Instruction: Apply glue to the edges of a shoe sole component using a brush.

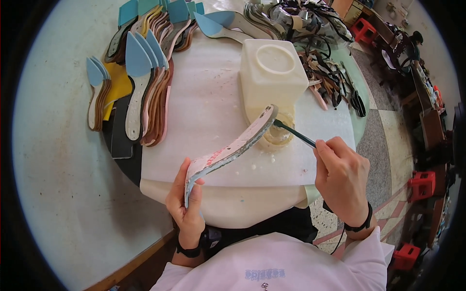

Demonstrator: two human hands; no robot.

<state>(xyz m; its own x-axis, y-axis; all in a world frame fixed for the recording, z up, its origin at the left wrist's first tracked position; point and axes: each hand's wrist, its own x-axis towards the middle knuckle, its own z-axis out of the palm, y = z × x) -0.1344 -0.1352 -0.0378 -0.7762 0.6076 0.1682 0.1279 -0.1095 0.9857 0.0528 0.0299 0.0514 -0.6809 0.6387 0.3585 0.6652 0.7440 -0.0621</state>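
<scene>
Holding an insole (228, 151) steady for thin, even strokes serves best, I judge remotely.
My left hand (187, 206) pinches its near end between thumb and fingers; the far end slants over the white tabletop (194, 97), before a crusted cup (279, 142) under a pale plastic jug (272, 80), contents unclear to me; my right hand (342, 177), fingers closed, holds the dark brush (297, 135) there.

Red stools (422, 185) stand on grey-and-cream floor tiles (376, 145), a pale wall (439, 46) beyond.
</scene>
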